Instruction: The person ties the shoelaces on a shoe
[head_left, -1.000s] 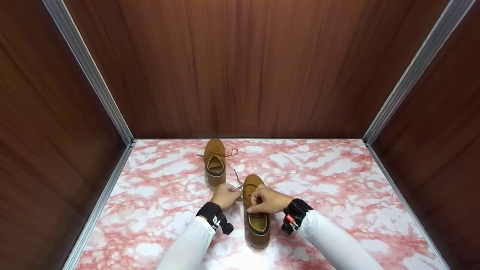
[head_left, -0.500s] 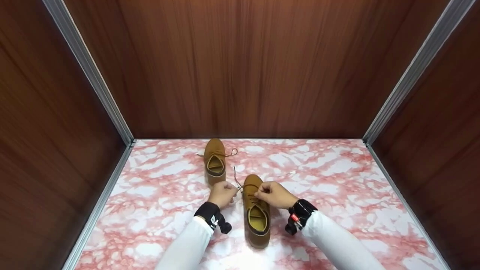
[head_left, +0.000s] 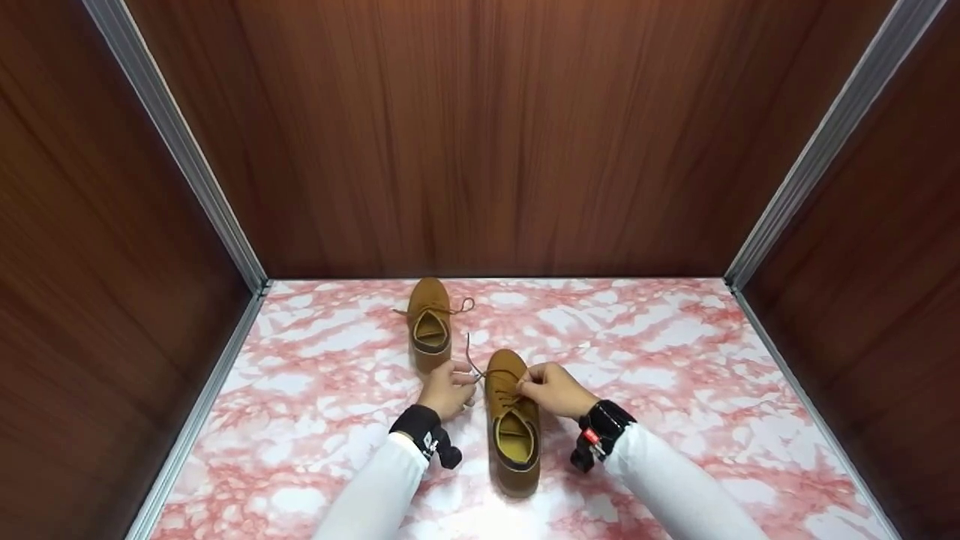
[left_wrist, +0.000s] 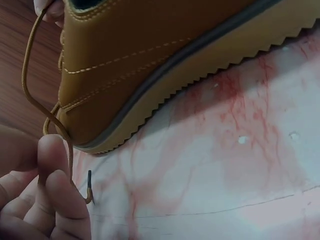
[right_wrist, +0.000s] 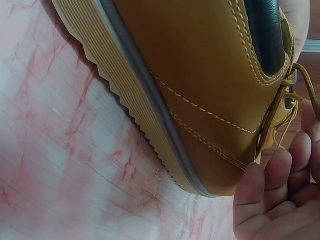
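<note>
In the head view, the left hand (head_left: 448, 388) and the right hand (head_left: 551, 388) are sitting on either side of the near tan suede lace-up shoe (head_left: 513, 420), which is standing on the pink-and-white marbled floor (head_left: 675, 352) with its toe pointing away; both hands are curling their fingers and pinching the thin brown shoelace (head_left: 472, 360) at the front of that shoe, one loose end rising up between them. A second, matching tan shoe (head_left: 430, 324) is standing farther off and slightly to the left, against the dark wood-grain back wall (head_left: 480, 135), its own lace lying loose to its right. From this height the exact pinch points are too small to make out. In the left wrist view, the left hand (left_wrist: 40, 195) is squeezing the lace (left_wrist: 30, 95) between thumb and bent fingers, the dark aglet (left_wrist: 89, 181) sticking out just beyond them above the floor; the shoe's side and serrated pale sole (left_wrist: 200, 85) are filling the top, its upper edge cut off, and a fingertip of the other hand is peeking in at the top left corner. In the right wrist view, the right hand (right_wrist: 280, 195) is showing curled fingers close beside the shoe's toe end, the lace (right_wrist: 300, 85) running past the fingertips; whether it is actually gripped here is hidden at the frame edge. This view alone is showing the dark lining of the shoe's opening.
</note>
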